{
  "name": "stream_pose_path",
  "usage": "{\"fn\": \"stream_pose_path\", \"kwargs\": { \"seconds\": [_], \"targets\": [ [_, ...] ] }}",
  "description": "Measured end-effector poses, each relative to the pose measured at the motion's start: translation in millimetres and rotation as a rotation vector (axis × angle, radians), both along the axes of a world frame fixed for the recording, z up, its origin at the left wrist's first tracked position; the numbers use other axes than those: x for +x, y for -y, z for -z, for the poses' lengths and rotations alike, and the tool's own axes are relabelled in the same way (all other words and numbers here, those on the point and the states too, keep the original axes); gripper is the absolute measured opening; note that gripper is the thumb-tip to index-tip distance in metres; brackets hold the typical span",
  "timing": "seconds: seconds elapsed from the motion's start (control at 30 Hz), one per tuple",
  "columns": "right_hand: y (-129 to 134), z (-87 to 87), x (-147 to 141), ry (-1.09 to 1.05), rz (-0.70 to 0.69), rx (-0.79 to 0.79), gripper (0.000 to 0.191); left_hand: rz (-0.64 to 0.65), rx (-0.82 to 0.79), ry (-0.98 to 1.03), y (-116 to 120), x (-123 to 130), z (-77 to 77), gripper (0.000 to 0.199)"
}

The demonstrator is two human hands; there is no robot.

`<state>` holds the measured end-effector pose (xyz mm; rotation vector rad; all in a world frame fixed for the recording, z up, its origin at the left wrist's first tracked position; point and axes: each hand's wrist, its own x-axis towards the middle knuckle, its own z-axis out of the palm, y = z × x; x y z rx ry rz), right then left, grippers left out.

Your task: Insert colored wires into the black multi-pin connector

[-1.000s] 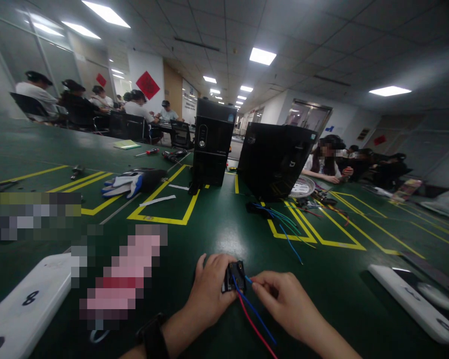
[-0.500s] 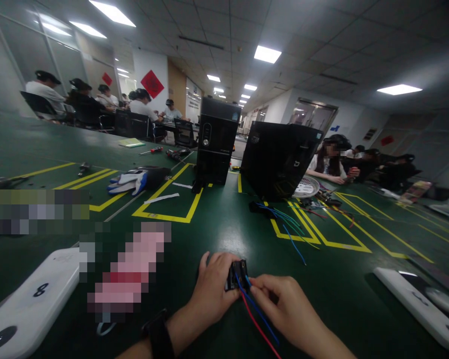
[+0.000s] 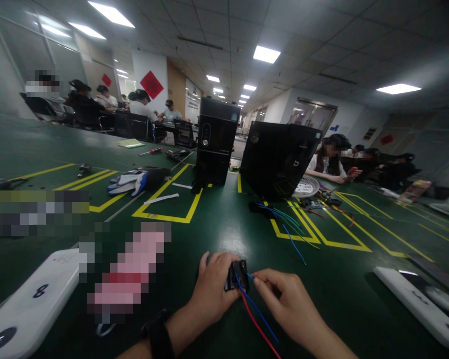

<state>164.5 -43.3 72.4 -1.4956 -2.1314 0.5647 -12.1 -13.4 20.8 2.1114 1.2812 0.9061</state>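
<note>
My left hand (image 3: 214, 285) is closed around the left side of a small black block with sockets (image 3: 241, 270), resting low over the table; what kind of part it is I cannot tell. A blue wire (image 3: 262, 318) and a red wire (image 3: 253, 323) run from the block toward me, down past the lower edge of the view. At the block's right side, my right hand (image 3: 284, 294) pinches a short light-blue wire (image 3: 250, 275) between thumb and forefinger. Its far end meets the block; whether it sits inside is too small to see.
Beyond my hands stand two black computer cases (image 3: 217, 144). Loose blue and green wires (image 3: 288, 219) lie to the right of centre. A glove (image 3: 129, 182) and a white numbered device (image 3: 33, 294) are on the left; another white device (image 3: 415, 304) is at right. A co-worker (image 3: 331, 162) sits beyond.
My right hand has shifted slightly right, away from the black block, and more of the light-blue wire shows between them. My left hand and the block have stayed in place.
</note>
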Motion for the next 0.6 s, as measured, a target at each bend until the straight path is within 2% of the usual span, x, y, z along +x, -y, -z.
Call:
{"fn": "stream_pose_path", "kwargs": {
  "seconds": [0.27,0.4,0.6],
  "targets": [
    [1.1,-0.7,0.5,0.106,-0.099,-0.028,0.024,0.006,0.007,0.006,0.5,-0.3,-0.8,0.035],
    [1.1,-4.7,5.1,0.178,-0.063,-0.044,0.024,-0.001,0.003,0.002,0.1,-0.6,0.0,0.036],
    [-0.2,-6.5,4.2,0.092,-0.009,-0.006,0.022,0.01,0.008,0.005,0.7,-0.2,-0.6,0.037]
  ]
}}
